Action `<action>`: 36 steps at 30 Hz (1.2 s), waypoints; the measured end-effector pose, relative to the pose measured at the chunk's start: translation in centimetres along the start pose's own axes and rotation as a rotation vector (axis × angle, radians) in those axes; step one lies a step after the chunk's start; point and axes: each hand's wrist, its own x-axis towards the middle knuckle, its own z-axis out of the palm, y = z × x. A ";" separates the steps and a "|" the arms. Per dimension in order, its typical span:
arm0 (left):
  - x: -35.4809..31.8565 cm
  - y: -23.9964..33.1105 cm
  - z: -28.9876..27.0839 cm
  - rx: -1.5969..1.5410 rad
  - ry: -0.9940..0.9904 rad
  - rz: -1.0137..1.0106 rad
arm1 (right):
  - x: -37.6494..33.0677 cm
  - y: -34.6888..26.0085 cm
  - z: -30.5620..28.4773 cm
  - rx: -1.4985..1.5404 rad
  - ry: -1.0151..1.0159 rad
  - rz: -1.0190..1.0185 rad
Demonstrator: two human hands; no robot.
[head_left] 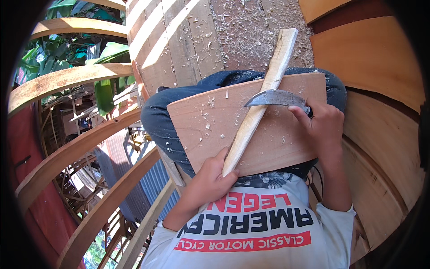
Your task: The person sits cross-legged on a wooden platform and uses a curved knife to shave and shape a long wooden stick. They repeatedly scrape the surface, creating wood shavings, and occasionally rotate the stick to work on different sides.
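Observation:
A long pale stick of wood (255,117) slants across my lap, its near end in my left hand (215,175), whose fingers are wrapped round it. My right hand (320,122) grips a curved knife (280,97) by its dark handle, most of which the fingers hide. The grey blade lies across the upper middle of the stick, its tip pointing left. Beneath the stick a flat wooden board (201,130) rests on my crossed legs, with a few wood chips on it. The stick's far end reaches past the board's far edge.
Wood shavings (251,33) cover the plank floor (179,54) beyond my legs. On the left runs a railing of wooden slats (80,168), with leaves, corrugated sheets and scrap timber seen through it. Wooden panels (367,58) stand close on my right.

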 end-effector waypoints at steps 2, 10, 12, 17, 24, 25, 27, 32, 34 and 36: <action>0.2 0.0 0.2 0.000 0.028 0.032 | -0.1 0.2 0.4 -0.001 0.031 0.002; 0.1 0.1 0.0 0.019 0.005 -0.012 | 0.4 1.1 0.2 0.035 0.089 0.161; -0.1 -0.5 0.0 0.029 0.032 0.033 | 1.5 3.3 -0.1 0.094 0.104 0.415; -0.2 -0.1 0.2 0.027 0.004 -0.075 | -0.3 2.5 -3.1 0.019 0.042 0.306; -0.3 -0.2 0.5 0.015 0.050 -0.002 | 0.3 0.1 -0.3 0.007 -0.001 0.011; -0.3 -0.1 0.4 0.014 0.048 -0.004 | 0.4 0.2 -0.3 -0.004 0.001 0.020; 0.1 0.1 0.2 -0.001 0.018 -0.022 | 0.9 0.6 -0.5 -0.039 0.019 0.032; -0.2 -1.0 0.1 0.003 0.032 0.055 | 3.3 4.7 -2.3 0.047 0.083 0.436; -0.4 -1.6 0.6 -0.006 0.082 0.093 | 3.1 5.0 -3.5 0.038 0.033 0.503; -0.2 -0.6 -0.1 -0.028 -0.021 0.015 | 1.1 2.0 -3.4 0.076 -0.040 0.307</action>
